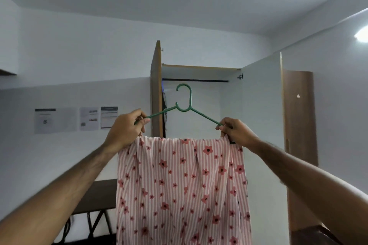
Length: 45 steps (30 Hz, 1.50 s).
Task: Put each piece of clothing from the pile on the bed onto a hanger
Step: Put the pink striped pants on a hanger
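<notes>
A green plastic hanger point(184, 106) is held up at chest height in front of an open wardrobe. Draped over its lower bar hangs a pink-and-white striped garment with red flowers point(182, 189), reaching past the bottom of the frame. My left hand point(127, 128) grips the hanger's left end together with the cloth's top edge. My right hand point(236, 130) pinches the hanger's right end and the cloth there. The hanger's hook points up, just below the wardrobe's dark rail point(196, 80). The bed and the clothes pile are out of view.
The wardrobe point(201, 69) stands open, its left door point(156, 89) edge-on and its white right door point(260, 105) swung wide. Something dark hangs at the rail's left end. A dark table point(95, 195) stands at lower left; papers point(75, 118) are on the wall.
</notes>
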{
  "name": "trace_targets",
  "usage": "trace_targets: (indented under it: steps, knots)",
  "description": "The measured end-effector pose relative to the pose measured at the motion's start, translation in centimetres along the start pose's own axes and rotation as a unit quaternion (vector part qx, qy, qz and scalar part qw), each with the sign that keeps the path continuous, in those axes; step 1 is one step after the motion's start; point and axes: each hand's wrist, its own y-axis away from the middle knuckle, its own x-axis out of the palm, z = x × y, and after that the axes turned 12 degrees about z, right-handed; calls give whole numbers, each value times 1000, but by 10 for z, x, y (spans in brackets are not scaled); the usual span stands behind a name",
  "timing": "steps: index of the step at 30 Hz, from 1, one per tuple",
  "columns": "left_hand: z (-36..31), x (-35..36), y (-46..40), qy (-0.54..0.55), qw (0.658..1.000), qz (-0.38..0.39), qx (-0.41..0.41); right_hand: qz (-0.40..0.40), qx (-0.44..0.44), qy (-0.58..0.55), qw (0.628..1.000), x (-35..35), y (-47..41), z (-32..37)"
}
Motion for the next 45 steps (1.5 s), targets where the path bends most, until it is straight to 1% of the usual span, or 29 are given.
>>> trace_targets:
  steps: [4,7,10,13,17,22,27,31,33,36,41,45]
  knots:
    - [7,74,-67,-32,999,-9,-10,-6,-4,12,1000,-33,-62,-72]
    - [10,135,-113,-55,998,-25,-8,-11,-32,11,999,-54,-108,-138]
    - [15,188,-169,-83,995,-48,-17,2,-54,16,998,-81,-169,-200]
    - [22,232,-232,-108,991,-63,-35,21,-67,33,997,-111,-238,-247]
    - [38,283,-304,-132,986,-78,-60,18,-97,21,995,-130,-324,-301]
    - [89,342,-378,-167,978,-86,-90,12,-129,13,992,-120,-422,-372]
    - [154,395,-457,-196,972,-87,-94,35,-145,34,988,-98,-540,-437]
    - [214,414,-537,-204,970,-103,-80,38,-162,47,985,-86,-651,-465]
    - [241,423,-574,-207,968,-115,-85,24,-179,55,982,-81,-702,-476]
    - [284,439,-620,-229,961,-117,-100,15,-193,38,980,-61,-770,-496]
    - [356,462,-685,-302,938,-130,-109,4,-229,1,973,-17,-879,-527]
    - [416,476,-742,-341,922,-142,-117,-18,-261,-4,965,13,-974,-546]
